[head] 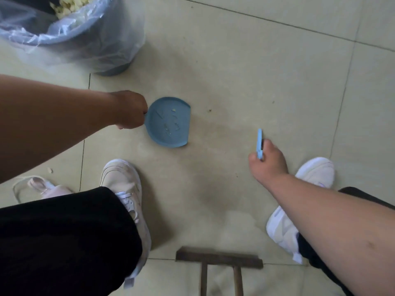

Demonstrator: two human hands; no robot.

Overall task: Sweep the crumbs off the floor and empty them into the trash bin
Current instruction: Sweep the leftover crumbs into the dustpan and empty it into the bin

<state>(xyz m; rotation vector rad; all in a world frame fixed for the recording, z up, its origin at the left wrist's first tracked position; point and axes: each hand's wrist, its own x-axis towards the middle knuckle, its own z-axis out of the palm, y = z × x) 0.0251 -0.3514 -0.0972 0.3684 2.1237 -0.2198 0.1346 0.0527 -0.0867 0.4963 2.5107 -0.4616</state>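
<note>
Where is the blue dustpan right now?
In the head view the blue dustpan lies on the tiled floor, centre-left, held by the left hand, below-right of the lined trash bin.

Dustpan (168, 122), held in my left hand (130, 110): I see raised marks on the pan floor beside my grip, too blurred to read.
Elsewhere: I find no legible text.
</note>
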